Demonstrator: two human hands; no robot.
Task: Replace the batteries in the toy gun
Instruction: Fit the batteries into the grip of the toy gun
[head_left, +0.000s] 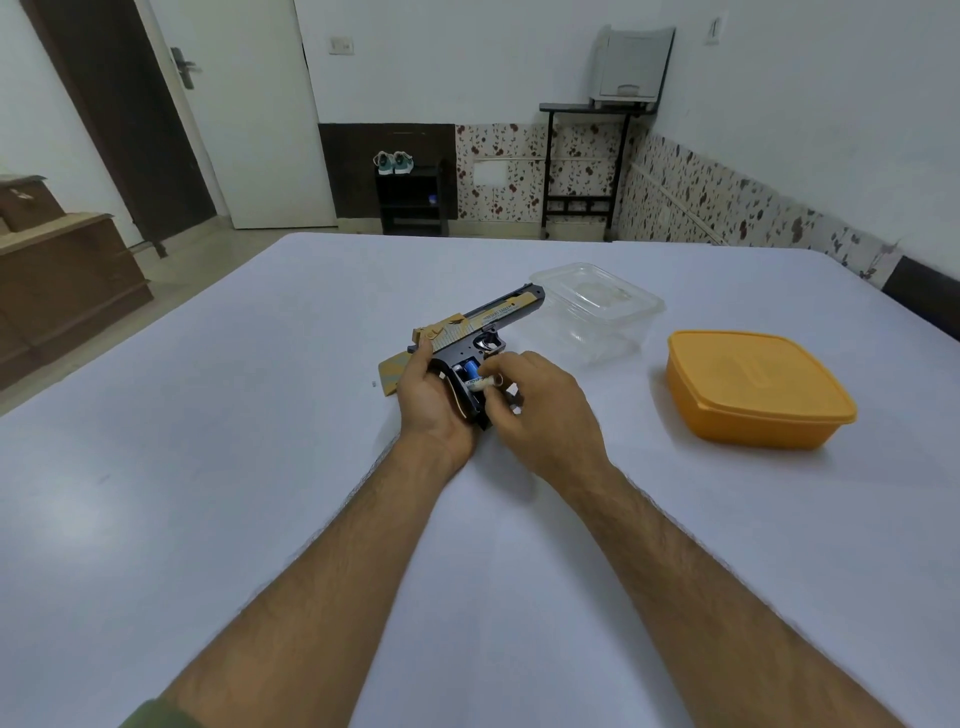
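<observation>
A flat yellow-tan panel (390, 370) lay on the white bench (208, 415), just left of the left hand (434, 402) and partly behind it. The left hand was wrapped around the rear of the toy gun (480, 332), with the thumb laid along the back of the slide. The toy gun was a black pistol body with a tan-and-yellow patterned slide bearing printed lettering; its barrel pointed away and to the right, above both hands. The grip side stood open, and a blue battery (471, 370) sat inside the compartment between the two hands. The right hand (540, 410) pinched a white battery (479, 384) in curled fingertips at the open compartment, touching the grip. Beyond the right hand stood a clear plastic container (597, 306). Well right of it rested an orange lidded container (753, 389).
</observation>
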